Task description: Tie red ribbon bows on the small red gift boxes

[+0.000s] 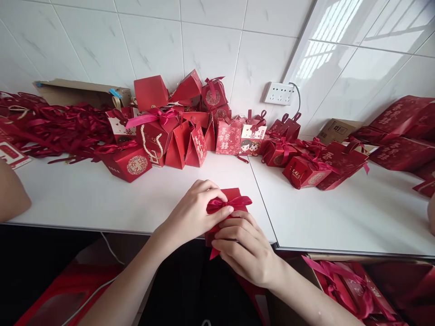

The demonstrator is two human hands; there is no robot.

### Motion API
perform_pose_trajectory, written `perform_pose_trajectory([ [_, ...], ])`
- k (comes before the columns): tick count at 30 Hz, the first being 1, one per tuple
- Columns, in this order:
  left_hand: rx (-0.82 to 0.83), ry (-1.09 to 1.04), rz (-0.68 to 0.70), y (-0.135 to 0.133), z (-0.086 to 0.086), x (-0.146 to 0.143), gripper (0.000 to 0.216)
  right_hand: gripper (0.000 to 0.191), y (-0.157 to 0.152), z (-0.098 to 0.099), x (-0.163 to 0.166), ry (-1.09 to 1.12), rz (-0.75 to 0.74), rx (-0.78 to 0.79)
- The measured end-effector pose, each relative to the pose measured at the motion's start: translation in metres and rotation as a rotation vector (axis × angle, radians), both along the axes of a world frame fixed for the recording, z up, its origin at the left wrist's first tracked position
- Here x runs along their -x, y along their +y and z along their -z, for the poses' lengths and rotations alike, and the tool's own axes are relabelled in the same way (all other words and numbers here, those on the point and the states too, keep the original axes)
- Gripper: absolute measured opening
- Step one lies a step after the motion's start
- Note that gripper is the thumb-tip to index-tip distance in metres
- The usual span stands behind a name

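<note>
A small red gift box with a red satin ribbon bow sits at the front edge of the white table. My left hand pinches the bow from the left, fingers curled over its knot. My right hand wraps round the box's lower front, fingers pressed together, with a ribbon tail hanging below them.
A heap of finished red gift boxes lines the tiled wall. Loose red ribbons pile at the left by a cardboard box. A wall socket sits above. Another person's arm shows at left. More boxes lie below right.
</note>
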State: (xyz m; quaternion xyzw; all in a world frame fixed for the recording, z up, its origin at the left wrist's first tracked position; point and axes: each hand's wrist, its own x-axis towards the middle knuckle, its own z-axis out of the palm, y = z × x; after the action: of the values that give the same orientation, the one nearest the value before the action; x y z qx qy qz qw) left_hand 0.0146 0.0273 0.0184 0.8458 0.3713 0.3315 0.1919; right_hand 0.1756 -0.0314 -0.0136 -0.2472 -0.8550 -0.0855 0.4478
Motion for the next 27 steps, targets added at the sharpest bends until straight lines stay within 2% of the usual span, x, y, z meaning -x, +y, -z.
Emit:
perform_pose_trajectory([
  [7,0.035,0.03,-0.049,0.001,0.0,-0.007,0.006,0.013,-0.009,-0.001,0.005,-0.002,0.07,-0.017],
  [15,0.032,0.039,-0.042,0.002,0.002,-0.005,0.008,0.01,-0.011,0.001,0.008,-0.032,0.108,-0.027],
  [27,0.054,0.043,-0.064,0.002,0.002,-0.009,0.007,0.007,-0.012,-0.001,0.009,-0.057,0.111,-0.02],
])
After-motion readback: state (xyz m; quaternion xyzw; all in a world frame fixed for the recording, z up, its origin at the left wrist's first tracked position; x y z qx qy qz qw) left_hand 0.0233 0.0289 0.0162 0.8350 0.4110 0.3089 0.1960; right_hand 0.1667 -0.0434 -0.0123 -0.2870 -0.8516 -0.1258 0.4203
